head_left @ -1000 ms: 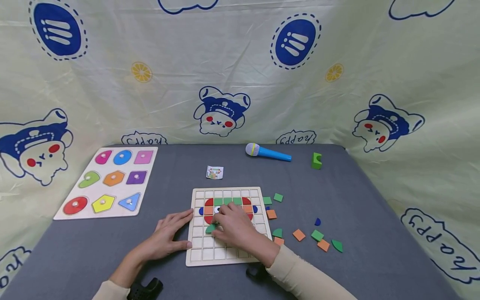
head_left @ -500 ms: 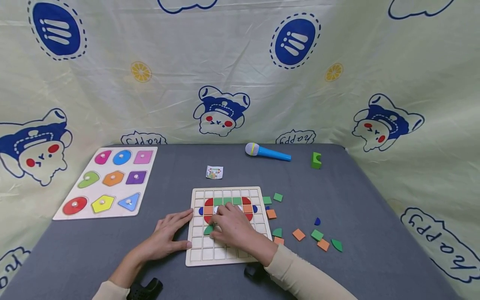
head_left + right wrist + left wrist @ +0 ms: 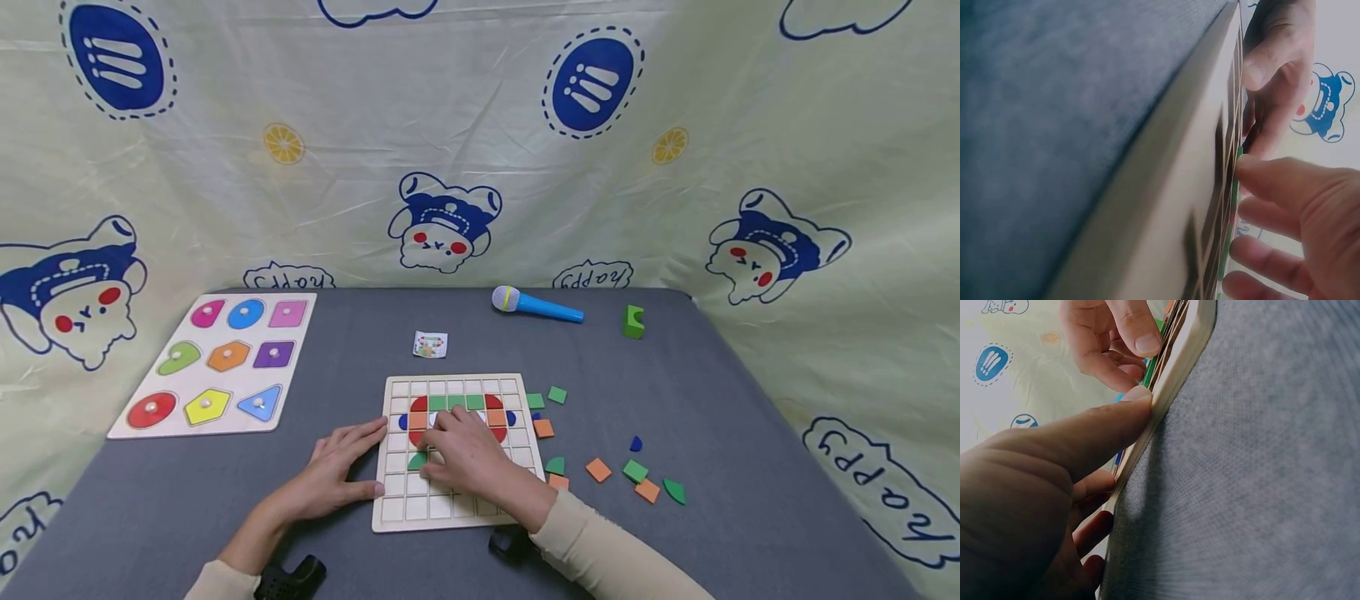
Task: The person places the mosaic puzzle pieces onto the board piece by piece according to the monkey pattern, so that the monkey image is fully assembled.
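Note:
In the head view, a pale wooden grid board (image 3: 386, 517) carries a pattern of red, green, orange and blue pieces. The left hand (image 3: 330, 477) lies at its left side, fingertips and thumb touching the edge; the left wrist view shows this hand (image 3: 1035, 462) with its thumb on the rim. Over the board's middle, the right hand (image 3: 472, 454) covers part of the pattern. A green curved piece (image 3: 416, 462) lies in a cell beside its thumb. In the right wrist view, the thumb of the right hand (image 3: 1316, 206) touches a green piece (image 3: 1239, 152), the other fingers relaxed.
Loose pieces, among them an orange square (image 3: 597, 471) and a green curved one (image 3: 673, 492), lie right of the board. Behind are a small card (image 3: 431, 345), a toy microphone (image 3: 543, 309) and a green block (image 3: 633, 322). A knob-shape board (image 3: 217, 429) sits left.
The right hand has shifted slightly left with the green curved piece, which looked tilted at its fingertips and now lies in a cell. The left hand has stayed in place.

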`<state>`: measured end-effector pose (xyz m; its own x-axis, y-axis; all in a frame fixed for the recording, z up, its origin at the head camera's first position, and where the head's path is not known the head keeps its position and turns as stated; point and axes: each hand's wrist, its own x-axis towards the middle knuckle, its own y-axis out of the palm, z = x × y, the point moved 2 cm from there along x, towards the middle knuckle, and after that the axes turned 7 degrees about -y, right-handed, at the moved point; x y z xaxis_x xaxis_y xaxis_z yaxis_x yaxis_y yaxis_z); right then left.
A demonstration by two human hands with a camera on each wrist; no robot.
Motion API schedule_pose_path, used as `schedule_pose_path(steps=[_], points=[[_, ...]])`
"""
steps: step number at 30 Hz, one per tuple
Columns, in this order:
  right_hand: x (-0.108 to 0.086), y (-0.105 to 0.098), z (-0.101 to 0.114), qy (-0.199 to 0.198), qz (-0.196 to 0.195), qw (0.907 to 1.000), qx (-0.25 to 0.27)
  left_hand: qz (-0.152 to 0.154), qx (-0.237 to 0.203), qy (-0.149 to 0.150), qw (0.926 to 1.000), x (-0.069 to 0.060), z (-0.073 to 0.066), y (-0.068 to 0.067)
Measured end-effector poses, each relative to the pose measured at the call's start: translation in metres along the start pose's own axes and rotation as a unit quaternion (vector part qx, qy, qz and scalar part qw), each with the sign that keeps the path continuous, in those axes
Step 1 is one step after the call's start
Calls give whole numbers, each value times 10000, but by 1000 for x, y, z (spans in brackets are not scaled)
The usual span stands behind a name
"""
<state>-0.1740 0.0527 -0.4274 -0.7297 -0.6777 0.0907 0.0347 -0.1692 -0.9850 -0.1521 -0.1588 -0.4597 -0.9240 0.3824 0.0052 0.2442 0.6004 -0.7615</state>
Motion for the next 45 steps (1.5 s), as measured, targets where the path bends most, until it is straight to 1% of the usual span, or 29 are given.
schedule_pose_path(steps=[4,9,14,19,23,26,29,33,36,40,45], points=[[-4,-3,-2,31,-18,9999,98,20,-5,-33,10000,0,0,0],[-17,-12,-10,112,-259,9992,273,14,12,-28,10000,1,0,0],[-36,-21,-22,221,-603,9975,285,7,22,-21,10000,0,0,0],[-59,-30,-41,241,-1001,9944,221,34,-13,-51,10000,0,0,0],[-79,-38,-61,267,-1139,9929,201,40,-35,-62,10000,0,0,0],[-95,-43,-78,363,-1008,9939,252,38,-33,-57,10000,0,1,0],[-112,-47,-95,504,-746,9952,378,49,-10,-43,10000,0,1,0],[-135,-49,-118,629,-410,9964,390,59,-22,-48,10000,1,1,0],[-149,-49,-131,703,-213,9965,406,55,-45,-51,10000,1,0,-1],[-161,-47,-143,783,24,9956,510,25,-4,-37,10000,1,0,-1],[-169,-43,-154,794,219,9948,604,0,71,-62,10000,1,0,0]])
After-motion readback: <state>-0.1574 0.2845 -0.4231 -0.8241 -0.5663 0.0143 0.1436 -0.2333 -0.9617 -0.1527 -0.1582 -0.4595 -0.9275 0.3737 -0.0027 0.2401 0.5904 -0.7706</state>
